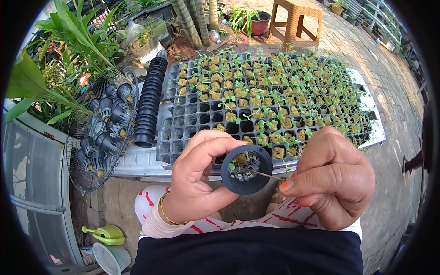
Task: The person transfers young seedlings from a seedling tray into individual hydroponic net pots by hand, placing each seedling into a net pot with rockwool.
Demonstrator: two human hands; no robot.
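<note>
My left hand (197, 176) is closed around a black net pot (248, 186), tilted so that its open mouth faces me. Inside the pot are a small green sprout and a tan plug, seen through the rim. Between the thumb and fingers of my right hand (338, 181) is a thin brown stick (268, 175), its tip reaching into the pot. Just beyond both hands lies a black seedling tray (178, 110), many of its cells holding tan plugs with green seedlings (275, 94). Several cells at its near left hold no plug.
A tall stack of black net pots (150, 98) lies left of the tray. Farther left, a wire basket (75, 172) holds several filled net pots (120, 112). A green watering can (110, 234) and a pale bucket (111, 259) stand low left. Behind is a brown stool (298, 18).
</note>
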